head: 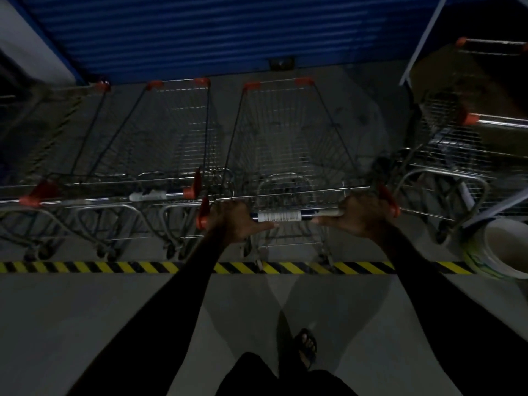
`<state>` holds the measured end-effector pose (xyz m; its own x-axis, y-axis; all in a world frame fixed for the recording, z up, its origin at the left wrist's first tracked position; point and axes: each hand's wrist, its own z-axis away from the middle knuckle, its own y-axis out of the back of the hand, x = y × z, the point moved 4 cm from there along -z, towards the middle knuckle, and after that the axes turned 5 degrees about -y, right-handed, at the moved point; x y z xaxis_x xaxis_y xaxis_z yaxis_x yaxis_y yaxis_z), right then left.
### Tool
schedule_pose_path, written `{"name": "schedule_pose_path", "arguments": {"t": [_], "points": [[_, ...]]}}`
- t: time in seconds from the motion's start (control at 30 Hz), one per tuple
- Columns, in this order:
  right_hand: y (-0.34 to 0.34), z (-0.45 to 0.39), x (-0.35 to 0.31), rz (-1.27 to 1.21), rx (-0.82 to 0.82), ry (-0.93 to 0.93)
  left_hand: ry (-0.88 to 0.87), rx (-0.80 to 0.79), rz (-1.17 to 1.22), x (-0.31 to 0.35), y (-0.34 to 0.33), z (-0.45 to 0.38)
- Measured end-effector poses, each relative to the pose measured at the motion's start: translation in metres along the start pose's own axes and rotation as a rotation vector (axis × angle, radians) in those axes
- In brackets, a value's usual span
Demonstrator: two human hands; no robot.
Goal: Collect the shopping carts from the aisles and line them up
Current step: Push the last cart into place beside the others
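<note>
1. Nearest, at the bottom edge, a foot in a dark sandal [307,345] stands on the grey floor [85,324], with dark trouser legs beside it.
2. Two arms in black sleeves reach forward over a yellow-and-black hazard stripe [85,267] that crosses the floor from side to side.
3. Both hands grip the handle bar [281,216] of one shopping cart [285,144]. The left hand [233,221] is curled round the bar near its left orange end cap, thumb stretched inward along the bar.
4. The right hand [363,217] is wrapped round the bar near the right orange end cap, its thumb likewise pointing inward. A white label sits on the bar between the two thumbs.
5. That cart stands just past the stripe, its wire basket pointing away toward a blue shutter [214,35].
6. Just to its left stands a second cart [177,132], parallel, its handle slightly farther forward; a third cart [57,138] stands left of that, partly blurred.
7. To the right, a pale bucket [503,247] sits on the floor at the stripe's end.
8. Beyond the bucket, further carts [457,150] stand at an angle; how many there are cannot be told in the dim light.
9. Farthest, the blue shutter closes the background behind the row.
</note>
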<state>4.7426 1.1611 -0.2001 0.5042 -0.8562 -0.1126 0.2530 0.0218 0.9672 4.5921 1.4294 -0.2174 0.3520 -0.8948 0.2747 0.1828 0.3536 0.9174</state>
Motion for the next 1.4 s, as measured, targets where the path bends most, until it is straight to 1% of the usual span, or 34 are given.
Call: {"name": "schedule_pose_path", "arguments": {"t": [0.1,0.13,0.27,0.33,0.43,0.5,0.6,0.67,0.8,0.93,1.03,1.13,1.3,1.4], "points": [[-0.003,-0.01,0.002,0.01,0.02,0.011,-0.029,0.016,-0.173,0.001,0.005,-0.005],[-0.002,-0.009,0.0,0.003,0.022,0.02,-0.038,0.023,-0.194,0.0,0.006,-0.006],[0.005,-0.007,-0.002,0.001,-0.038,-0.05,-0.031,0.041,-0.148,-0.003,0.01,-0.008],[0.003,-0.006,-0.005,0.017,-0.072,-0.05,-0.022,0.018,-0.135,-0.004,0.011,-0.008],[0.01,-0.001,-0.014,0.036,0.001,-0.063,-0.037,-0.019,-0.112,-0.008,0.015,-0.011],[0.011,-0.002,-0.019,0.07,-0.022,-0.062,-0.054,-0.029,-0.112,-0.012,0.02,-0.014],[0.011,-0.006,-0.026,0.191,-0.05,-0.059,-0.076,-0.033,-0.099,-0.018,0.022,-0.02],[0.009,-0.012,-0.026,0.174,-0.062,-0.06,-0.091,-0.027,-0.087,-0.018,0.024,-0.023],[0.008,-0.021,-0.016,0.056,-0.126,-0.101,-0.106,0.004,-0.128,-0.014,0.03,-0.028],[0.011,-0.024,-0.009,0.111,-0.1,-0.136,-0.116,0.021,-0.072,-0.008,0.03,-0.036],[0.008,-0.028,-0.006,0.025,-0.13,-0.17,-0.127,0.023,-0.07,-0.01,0.032,-0.04],[0.006,-0.033,-0.01,-0.029,-0.116,-0.139,-0.112,0.018,-0.08,-0.014,0.035,-0.045],[0.011,-0.032,-0.02,0.045,-0.075,-0.105,-0.112,0.033,-0.103,-0.022,0.034,-0.05],[0.014,-0.032,-0.021,0.091,-0.047,-0.099,-0.109,-0.003,-0.092,-0.021,0.032,-0.047]]}}
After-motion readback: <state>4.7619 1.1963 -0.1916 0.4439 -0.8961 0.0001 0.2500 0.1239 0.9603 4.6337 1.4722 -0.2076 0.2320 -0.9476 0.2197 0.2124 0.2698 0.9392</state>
